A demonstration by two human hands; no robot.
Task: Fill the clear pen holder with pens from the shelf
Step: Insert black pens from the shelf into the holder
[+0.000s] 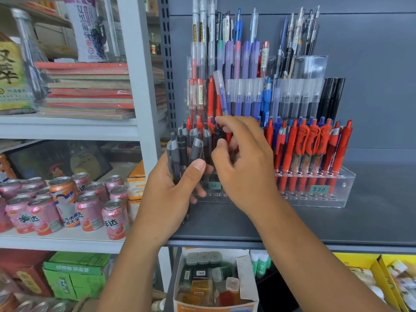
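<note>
A clear tiered pen holder [342, 188] stands on the dark grey shelf, packed with red, blue, purple and black pens. My left hand [171, 192] grips a bundle of black and grey pens [184, 147] upright at the holder's left front corner. Just to its right, my right hand [245, 163] pinches a black pen [217, 134] between thumb and fingers at the holder's front row. The hands hide the holder's left front slots. Red pens [313, 149] fill the front row on the right.
The dark shelf [371, 221] has bare surface in front of and to the right of the holder. A white shelf unit on the left carries pink and orange drink cans [90, 208] and stacked notebooks [90, 91]. Below sits an open box of small bottles [209, 282].
</note>
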